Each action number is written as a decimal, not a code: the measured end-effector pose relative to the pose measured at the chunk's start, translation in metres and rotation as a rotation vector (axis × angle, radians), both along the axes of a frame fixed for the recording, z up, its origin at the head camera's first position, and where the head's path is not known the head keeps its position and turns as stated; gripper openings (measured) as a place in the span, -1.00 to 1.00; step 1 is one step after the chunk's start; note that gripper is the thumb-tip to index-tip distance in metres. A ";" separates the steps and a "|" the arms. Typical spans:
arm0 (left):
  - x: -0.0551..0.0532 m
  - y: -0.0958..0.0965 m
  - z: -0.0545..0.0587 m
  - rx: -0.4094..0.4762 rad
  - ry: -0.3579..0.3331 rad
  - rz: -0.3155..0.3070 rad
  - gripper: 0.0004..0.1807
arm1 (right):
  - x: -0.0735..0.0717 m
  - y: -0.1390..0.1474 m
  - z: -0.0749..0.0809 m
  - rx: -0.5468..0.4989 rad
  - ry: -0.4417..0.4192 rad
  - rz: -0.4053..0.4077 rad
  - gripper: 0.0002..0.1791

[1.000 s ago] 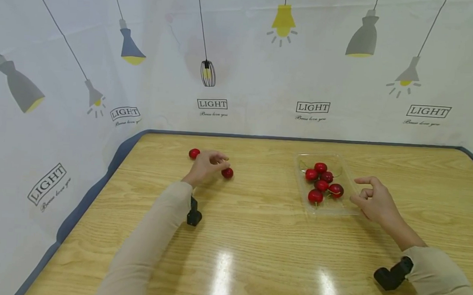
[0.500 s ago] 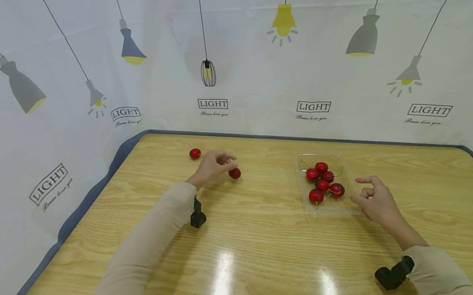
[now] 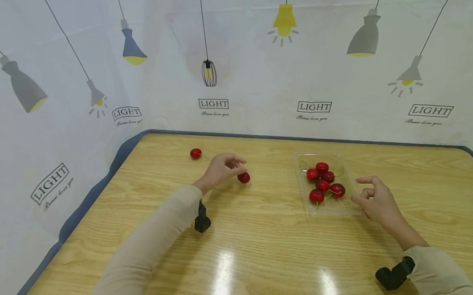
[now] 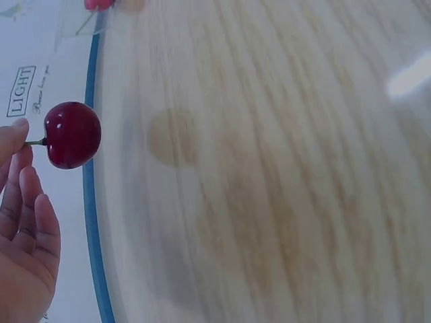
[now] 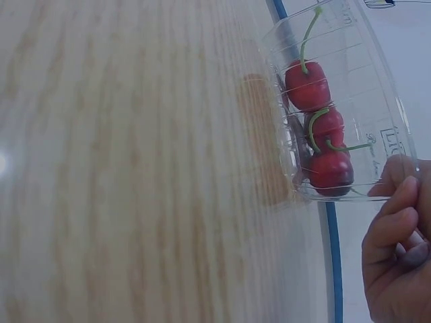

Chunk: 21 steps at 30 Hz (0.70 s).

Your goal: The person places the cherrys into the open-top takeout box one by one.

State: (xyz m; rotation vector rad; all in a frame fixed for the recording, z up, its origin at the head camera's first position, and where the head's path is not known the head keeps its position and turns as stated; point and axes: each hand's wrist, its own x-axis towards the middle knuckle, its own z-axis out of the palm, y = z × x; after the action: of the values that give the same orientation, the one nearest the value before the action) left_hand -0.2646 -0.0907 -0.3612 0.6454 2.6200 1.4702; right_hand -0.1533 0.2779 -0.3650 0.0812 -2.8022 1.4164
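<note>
My left hand [image 3: 221, 170] pinches a dark red cherry [image 4: 73, 135] by its green stem, and the fruit hangs above the table left of the box. In the left wrist view the thumb and a finger meet on that stem. My right hand [image 3: 377, 202] holds the near right rim of a clear plastic box [image 5: 367, 74] between thumb and fingers. Several red cherries with stems, such as one cherry [image 3: 316, 196], lie inside the box. Another loose cherry [image 3: 196, 153] rests on the table behind my left hand, its thin stem pointing right.
The wooden table [image 3: 271, 247] has a blue edge along its back and left side. A white cloth [image 3: 250, 45] printed with lamps hangs behind it. Black wrist cameras, one of them a dark camera [image 3: 394, 275], sit under both sleeves.
My left hand has moved to the right with the cherry dangling from it, away from the loose cherry at the back left. The right hand and the box have hardly moved.
</note>
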 end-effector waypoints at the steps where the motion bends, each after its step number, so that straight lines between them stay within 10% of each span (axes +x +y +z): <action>1: 0.000 0.001 0.000 0.000 0.002 -0.003 -0.71 | 0.000 0.000 0.000 0.002 0.000 0.000 -0.49; 21: 0.023 0.043 0.012 -0.015 0.004 -0.153 -0.75 | 0.000 -0.001 0.000 -0.006 -0.016 -0.001 -0.46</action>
State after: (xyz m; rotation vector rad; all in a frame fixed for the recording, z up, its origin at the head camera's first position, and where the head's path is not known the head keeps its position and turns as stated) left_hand -0.2412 -0.0475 -0.3490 0.8273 2.5178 1.4061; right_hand -0.1534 0.2773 -0.3646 0.0684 -2.8103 1.4318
